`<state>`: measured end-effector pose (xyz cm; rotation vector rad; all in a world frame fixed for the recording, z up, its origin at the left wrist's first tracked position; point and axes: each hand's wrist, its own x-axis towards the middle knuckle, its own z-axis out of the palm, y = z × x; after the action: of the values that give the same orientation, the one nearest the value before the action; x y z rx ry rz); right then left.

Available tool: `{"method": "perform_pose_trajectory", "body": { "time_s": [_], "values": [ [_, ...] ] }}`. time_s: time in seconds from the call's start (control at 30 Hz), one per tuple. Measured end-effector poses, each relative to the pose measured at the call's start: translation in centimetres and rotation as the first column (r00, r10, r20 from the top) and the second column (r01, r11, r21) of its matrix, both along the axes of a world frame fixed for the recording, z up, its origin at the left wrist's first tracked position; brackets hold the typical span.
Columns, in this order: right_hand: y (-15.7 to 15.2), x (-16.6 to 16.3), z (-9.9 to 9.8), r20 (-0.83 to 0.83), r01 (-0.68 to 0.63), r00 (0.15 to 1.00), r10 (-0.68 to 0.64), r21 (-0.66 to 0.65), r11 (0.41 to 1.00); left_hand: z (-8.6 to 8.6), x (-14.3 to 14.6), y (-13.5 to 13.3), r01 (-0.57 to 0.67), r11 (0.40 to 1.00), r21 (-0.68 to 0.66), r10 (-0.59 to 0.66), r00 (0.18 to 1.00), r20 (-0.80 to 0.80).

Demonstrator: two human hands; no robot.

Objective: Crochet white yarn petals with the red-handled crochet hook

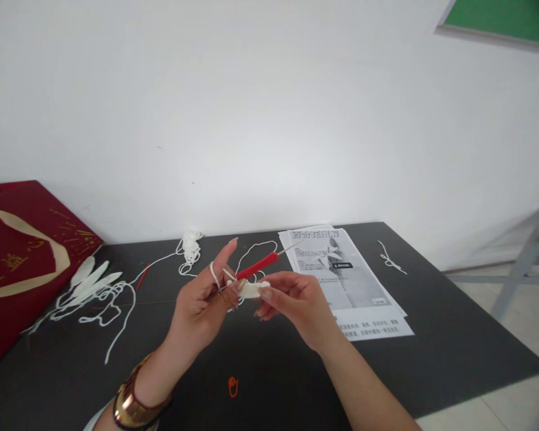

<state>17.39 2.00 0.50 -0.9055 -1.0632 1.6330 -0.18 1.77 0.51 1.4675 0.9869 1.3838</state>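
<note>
My left hand (202,305) is raised over the dark table (453,335), with white yarn (214,274) looped over its extended index finger. Its thumb and other fingers pinch the lower end of a red-handled crochet hook (258,266), whose metal tip points up and right. My right hand (296,302) meets it from the right, its fingers closed on a small white crocheted piece (253,290) that touches the left thumb. A gold bangle (132,404) sits on my left wrist.
A red bag (18,257) lies at the table's left edge, with several white crocheted petals (90,275) and loose yarn beside it. A small yarn bundle (191,242) lies by the wall. Printed sheets (354,287) lie right of my hands, an orange stitch marker (232,387) near the front, and a yarn scrap (390,258) at the far right.
</note>
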Motion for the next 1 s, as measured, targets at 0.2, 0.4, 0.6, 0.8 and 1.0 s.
{"method": "perform_pose_trajectory", "body": {
  "time_s": [0.2,0.4,0.6,0.8,1.0],
  "values": [
    [-0.13,0.18,0.11,-0.016,-0.02,1.0,0.02,0.0,1.0,0.33,0.19,-0.01,-0.026,0.999,-0.044,0.029,0.998,0.062],
    [-0.23,0.57,0.34,-0.004,-0.07,0.998,0.07,0.032,0.997,0.22,0.3,0.1,-0.004,0.998,-0.067,0.014,0.989,0.145],
    [-0.23,0.6,0.28,0.018,-0.085,0.996,0.084,0.056,0.995,0.21,0.23,0.09,0.005,0.997,-0.077,0.008,0.987,0.163],
    [-0.27,0.54,0.0,-0.006,-0.103,0.995,0.103,0.062,0.993,0.35,0.33,0.08,-0.006,0.997,-0.073,0.017,0.989,0.148],
    [-0.2,0.56,-0.03,0.011,-0.11,0.994,0.11,0.07,0.991,0.28,0.24,0.11,0.003,0.998,-0.063,0.006,0.989,0.151]
  ]
}}
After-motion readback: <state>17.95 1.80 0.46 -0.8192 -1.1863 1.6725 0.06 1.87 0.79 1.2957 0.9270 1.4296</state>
